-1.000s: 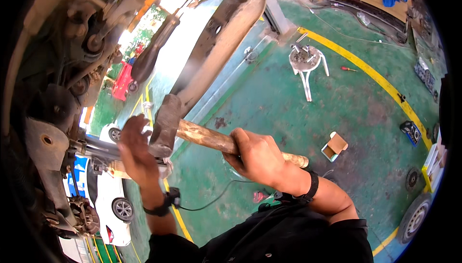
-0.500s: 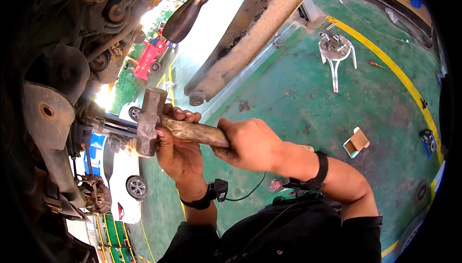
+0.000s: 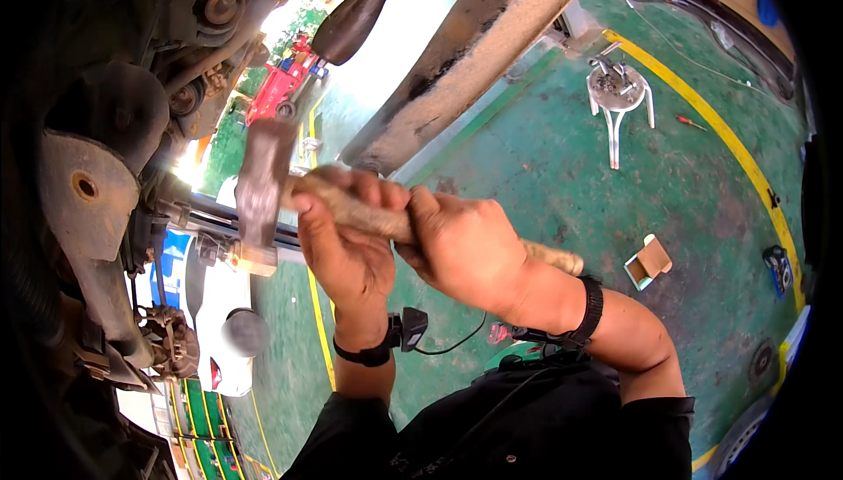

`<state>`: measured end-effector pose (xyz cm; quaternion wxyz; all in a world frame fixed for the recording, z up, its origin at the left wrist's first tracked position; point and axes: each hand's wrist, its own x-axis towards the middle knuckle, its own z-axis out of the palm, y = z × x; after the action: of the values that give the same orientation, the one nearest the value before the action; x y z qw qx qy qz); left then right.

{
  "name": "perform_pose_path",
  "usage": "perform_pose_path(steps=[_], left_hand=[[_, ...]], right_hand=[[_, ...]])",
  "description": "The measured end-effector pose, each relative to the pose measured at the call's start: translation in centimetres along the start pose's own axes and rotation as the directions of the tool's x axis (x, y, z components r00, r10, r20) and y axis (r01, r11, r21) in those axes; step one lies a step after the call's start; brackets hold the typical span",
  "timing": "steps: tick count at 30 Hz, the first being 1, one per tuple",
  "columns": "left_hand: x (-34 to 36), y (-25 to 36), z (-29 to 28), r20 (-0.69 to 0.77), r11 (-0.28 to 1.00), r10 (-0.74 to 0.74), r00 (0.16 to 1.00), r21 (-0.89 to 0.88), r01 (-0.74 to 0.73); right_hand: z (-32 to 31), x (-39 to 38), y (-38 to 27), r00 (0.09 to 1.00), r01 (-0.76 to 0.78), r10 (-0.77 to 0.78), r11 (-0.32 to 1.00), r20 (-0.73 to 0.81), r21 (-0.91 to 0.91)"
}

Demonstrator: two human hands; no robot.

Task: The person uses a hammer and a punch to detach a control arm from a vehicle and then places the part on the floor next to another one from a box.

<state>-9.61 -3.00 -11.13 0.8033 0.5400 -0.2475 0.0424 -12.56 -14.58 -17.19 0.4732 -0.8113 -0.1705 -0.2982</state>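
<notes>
I hold a hammer with a dark steel head (image 3: 265, 183) and a worn wooden handle (image 3: 553, 257), both slightly blurred. My left hand (image 3: 349, 256) is closed round the handle just beside the head, thumb up along it. My right hand (image 3: 470, 252) grips the handle further along, its far end showing past the wrist. The head hangs in front of a metal fitting with a pale end (image 3: 250, 259) under the raised vehicle. Left of it are a bracket with a round hole (image 3: 110, 194) and rusty underside parts (image 3: 171, 344).
A long dirty lift arm (image 3: 465, 58) runs overhead. On the green floor stand a white stool (image 3: 615, 93) with metal pieces, an open small box (image 3: 648, 262), a screwdriver (image 3: 689, 122) and a tool case (image 3: 778, 271). A red wheeled machine (image 3: 272, 85) and white car (image 3: 230, 366) stand beyond.
My left hand has moved from beside the hammer head onto the handle. Both hands and the hammer have shifted, and in the last half second the head has risen slightly and moved left.
</notes>
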Motion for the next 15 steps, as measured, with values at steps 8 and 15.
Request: perform_pose_path(steps=[8, 15], left_hand=[[2.6, -1.5, 3.7, -0.037, 0.981, -0.123, 0.992, -0.153, 0.116], [0.6, -1.7, 1.5, -0.198, 0.992, -0.037, 0.979, -0.128, 0.012]], right_hand=[[-1.7, 0.5, 0.8, 0.987, -0.09, 0.066, 0.982, -0.147, -0.165], [-1.2, 0.1, 0.6, 1.0, -0.019, 0.018, 0.995, -0.008, -0.099]])
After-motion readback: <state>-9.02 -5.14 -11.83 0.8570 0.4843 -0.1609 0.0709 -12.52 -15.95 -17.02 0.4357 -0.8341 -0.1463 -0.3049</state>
